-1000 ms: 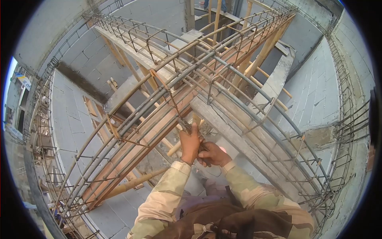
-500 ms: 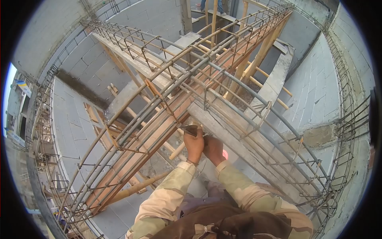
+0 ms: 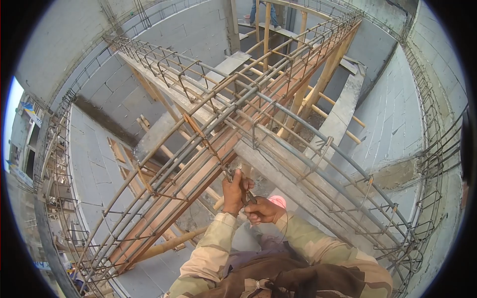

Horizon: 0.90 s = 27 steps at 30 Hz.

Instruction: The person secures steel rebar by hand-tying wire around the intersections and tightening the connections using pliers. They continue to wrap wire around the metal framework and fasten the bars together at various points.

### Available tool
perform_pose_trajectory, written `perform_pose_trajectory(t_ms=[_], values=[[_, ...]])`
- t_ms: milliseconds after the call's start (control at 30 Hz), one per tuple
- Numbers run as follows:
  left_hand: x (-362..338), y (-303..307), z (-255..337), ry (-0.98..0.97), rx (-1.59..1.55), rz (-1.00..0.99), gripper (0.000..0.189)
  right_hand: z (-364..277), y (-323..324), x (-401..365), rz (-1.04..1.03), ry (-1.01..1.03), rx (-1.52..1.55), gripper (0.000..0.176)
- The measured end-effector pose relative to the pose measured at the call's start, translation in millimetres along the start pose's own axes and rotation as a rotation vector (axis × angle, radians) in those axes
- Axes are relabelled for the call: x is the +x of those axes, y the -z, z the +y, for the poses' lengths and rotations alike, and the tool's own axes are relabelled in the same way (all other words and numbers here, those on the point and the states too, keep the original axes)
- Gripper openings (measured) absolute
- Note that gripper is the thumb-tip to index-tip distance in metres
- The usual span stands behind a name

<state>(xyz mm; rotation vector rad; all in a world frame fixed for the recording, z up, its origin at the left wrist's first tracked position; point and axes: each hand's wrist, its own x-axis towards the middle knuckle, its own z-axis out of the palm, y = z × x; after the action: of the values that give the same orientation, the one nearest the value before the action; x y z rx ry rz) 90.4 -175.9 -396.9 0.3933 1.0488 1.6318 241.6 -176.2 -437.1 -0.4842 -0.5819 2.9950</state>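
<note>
My left hand [image 3: 232,192] is closed in a fist just below a crossing of bars in the rebar cage [image 3: 208,144], around the upper part of dark pincers [image 3: 242,187]. The jaws point up at a thin bar of the cage. My right hand [image 3: 263,210] sits just below and to the right, gripping the lower ends of the handles. Both sleeves are camouflage patterned. Whether tie wire runs between the jaws is too small to tell.
Two long rebar cages cross in wooden beam formwork [image 3: 174,188] on timber props [image 3: 169,241], high above a lower floor. Grey block walls [image 3: 392,119] stand around. A pink object [image 3: 278,201] lies below. Another person's legs [image 3: 263,7] stand on a plank far ahead.
Both hands dropped slightly and drew apart. The right hand moved from beside the left to below it, and the pincers now show between them. The view tilted a little.
</note>
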Motion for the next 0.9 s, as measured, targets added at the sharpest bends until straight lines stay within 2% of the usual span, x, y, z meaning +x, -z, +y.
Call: perform_pose_trajectory(t_ms=[100,133,167,200,267,400,467,533,567,600,667,700,733,767,800,867,900], values=[[6,4,-7,-0.08,0.095,-0.013,0.043,15,-2,6,0.477,0.333,-0.561,0.024],[9,1,-12,-0.127,0.156,0.069,0.044,30,-2,16,0.703,0.571,-0.726,0.036],[14,1,-20,-0.166,0.215,0.139,0.044,43,-8,20,0.978,0.799,-1.095,0.039],[18,3,-29,-0.277,0.354,0.175,0.044,54,-8,25,1.14,0.903,-1.361,0.038],[21,-7,-36,-0.314,0.307,0.271,0.043,54,-11,36,1.384,0.985,-1.593,0.035],[16,-15,-26,-0.294,0.288,0.309,0.04,40,-3,33,1.361,1.103,-1.741,0.028],[16,-11,-30,-0.295,0.264,0.308,0.039,42,0,25,1.064,0.943,-1.617,0.019],[3,-12,-20,-0.223,0.457,0.34,0.034,43,0,22,1.004,0.977,-1.6,0.015],[2,-4,-19,-0.117,0.348,0.286,0.034,41,1,14,0.898,0.835,-1.458,0.018],[2,-3,-9,-0.132,0.349,0.297,0.034,36,5,9,0.792,0.701,-1.316,0.02],[-9,-8,15,0.108,0.071,0.098,0.034,32,16,4,0.633,0.759,-1.368,0.034],[-11,-9,29,0.209,-0.035,0.049,0.034,29,8,-3,0.391,0.471,-0.507,0.044],[-8,-1,25,0.2,-0.031,0.054,0.034,26,0,-8,0.123,0.142,0.329,0.054],[-2,10,15,0.206,-0.06,-0.024,0.034,28,-4,-9,0.114,0.138,0.325,0.054],[4,17,9,0.205,-0.089,-0.104,0.034,30,-8,-5,0.2,0.197,0.265,0.055],[-1,5,10,0.161,-0.09,-0.02,0.041,34,-19,2,0.367,0.31,0.151,0.058],[-2,0,8,0.132,-0.07,0.031,0.04,24,-34,-11,0.465,0.385,-0.239,0.05]])
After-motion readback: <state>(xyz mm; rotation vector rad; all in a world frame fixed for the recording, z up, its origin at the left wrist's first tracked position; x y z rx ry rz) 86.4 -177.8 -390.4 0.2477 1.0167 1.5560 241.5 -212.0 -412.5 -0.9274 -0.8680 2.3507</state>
